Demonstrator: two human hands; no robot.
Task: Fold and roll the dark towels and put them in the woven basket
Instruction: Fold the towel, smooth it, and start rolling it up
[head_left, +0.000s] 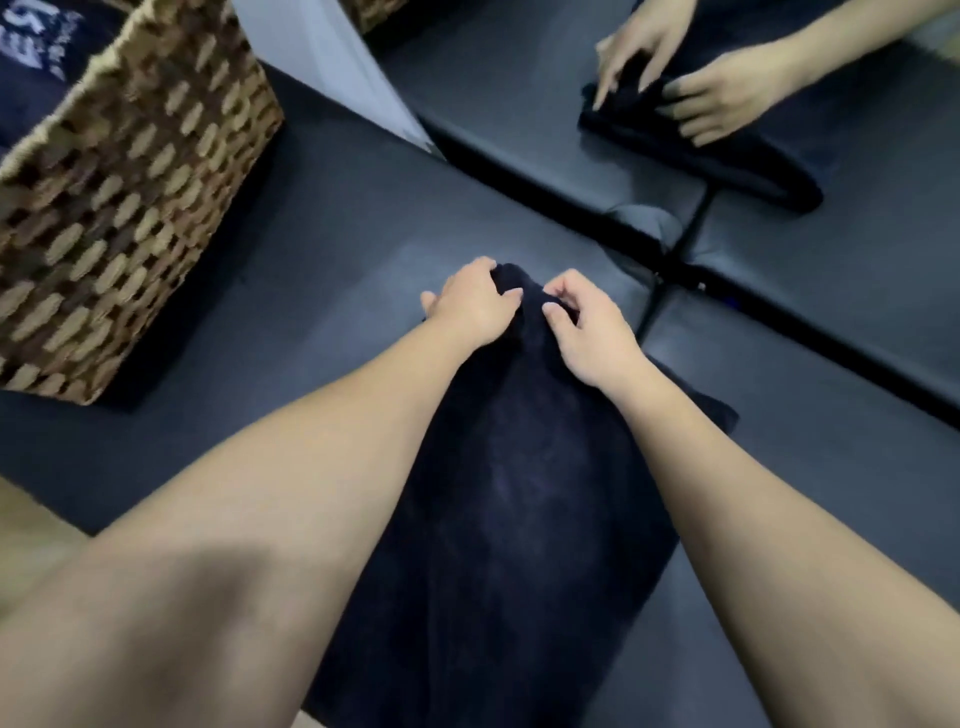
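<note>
Your dark towel lies folded into a long strip on the dark padded surface, running from your body out to your hands. Its far end is bunched up into a small hump, and that is where you are holding it. Your left hand curls over the left side of the hump, fingers bent and gripping the cloth. Your right hand pinches the right side of the same bunched end between thumb and fingertips. The two hands sit close together, not quite touching, with the towel's end between them.

To the left of your left hand, well apart from it, the woven basket stands on the same surface. Inside its near corner you can see dark cloth with pale print on it.

Beyond your right hand the padded surface meets a mirror, which shows both hands and the towel again from the far side. A pale panel leans between the basket and the mirror. A strip of light floor shows at the lower left, under your left forearm.
</note>
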